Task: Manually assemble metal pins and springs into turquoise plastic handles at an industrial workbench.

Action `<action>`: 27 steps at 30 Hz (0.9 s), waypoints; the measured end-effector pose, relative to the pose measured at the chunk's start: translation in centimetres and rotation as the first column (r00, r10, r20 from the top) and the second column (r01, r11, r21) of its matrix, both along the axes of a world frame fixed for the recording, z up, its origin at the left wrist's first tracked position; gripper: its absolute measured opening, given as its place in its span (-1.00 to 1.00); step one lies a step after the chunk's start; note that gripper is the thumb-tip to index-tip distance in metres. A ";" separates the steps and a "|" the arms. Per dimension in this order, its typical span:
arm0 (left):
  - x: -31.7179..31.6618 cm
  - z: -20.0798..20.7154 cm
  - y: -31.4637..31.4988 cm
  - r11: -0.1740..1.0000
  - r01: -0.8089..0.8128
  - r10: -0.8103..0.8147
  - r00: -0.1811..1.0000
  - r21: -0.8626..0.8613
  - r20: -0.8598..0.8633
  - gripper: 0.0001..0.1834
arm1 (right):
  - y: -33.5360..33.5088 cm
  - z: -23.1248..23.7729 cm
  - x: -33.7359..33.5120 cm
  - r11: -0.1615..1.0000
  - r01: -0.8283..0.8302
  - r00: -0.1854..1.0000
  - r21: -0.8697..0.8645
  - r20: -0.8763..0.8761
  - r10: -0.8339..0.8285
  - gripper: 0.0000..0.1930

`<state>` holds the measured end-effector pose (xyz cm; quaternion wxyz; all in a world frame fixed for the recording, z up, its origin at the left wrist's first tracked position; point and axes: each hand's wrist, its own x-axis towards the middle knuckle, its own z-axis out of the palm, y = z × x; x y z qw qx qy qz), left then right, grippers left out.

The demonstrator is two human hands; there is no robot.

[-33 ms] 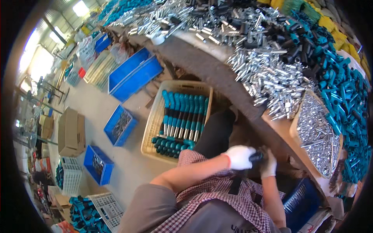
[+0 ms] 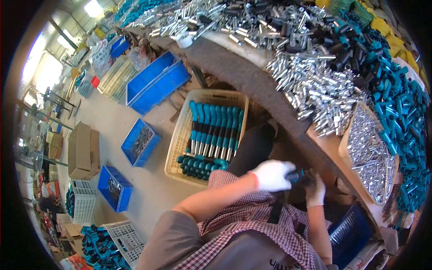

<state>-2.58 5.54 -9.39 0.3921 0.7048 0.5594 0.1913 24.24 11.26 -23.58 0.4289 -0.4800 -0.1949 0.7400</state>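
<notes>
My left hand (image 2: 273, 176), in a white glove, is closed round a dark handle (image 2: 294, 175) with a touch of teal at its end. Close beside that end is my right hand (image 2: 316, 190), its glove stained dark at the fingertips. Its fingers are curled in, and whatever they grip is hidden. Both hands are above my lap, over a checked apron (image 2: 256, 211). To their left, a cream crate (image 2: 173, 153) holds a row of teal-and-black handles (image 2: 211, 130) with metal shanks, and more handles laid crosswise below.
A dark-edged bench (image 2: 252, 72) curves past on the right, heaped with silver metal sleeves (image 2: 315, 90) and teal handles (image 2: 400, 121). On it stands a tray of small metal parts (image 2: 369, 153). Blue bins (image 2: 140, 143) are on the floor at left; a dark blue bin (image 2: 348, 236) is right of my lap.
My left hand has shifted slightly left and up with the handle. My right hand has turned a little and moved slightly right. The whole view has shifted slightly.
</notes>
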 end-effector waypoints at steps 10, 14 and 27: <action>-21.8 8.5 -12.0 0.262 -0.965 0.868 0.250 0.032 0.430 -0.54 | -6.5 -4.4 7.2 0.997 -0.082 0.996 0.009 0.020 0.082 -0.50; -26.3 1.1 -12.3 0.298 -0.947 0.901 0.321 0.123 0.292 -0.56 | -7.0 -1.2 1.5 0.991 -0.130 0.988 -0.006 0.083 0.130 -0.59; -32.2 -24.4 -9.7 0.632 -0.775 0.455 0.381 -0.009 -0.805 -0.58 | -9.2 -1.5 1.2 0.990 -0.138 0.957 0.030 0.260 0.126 -0.70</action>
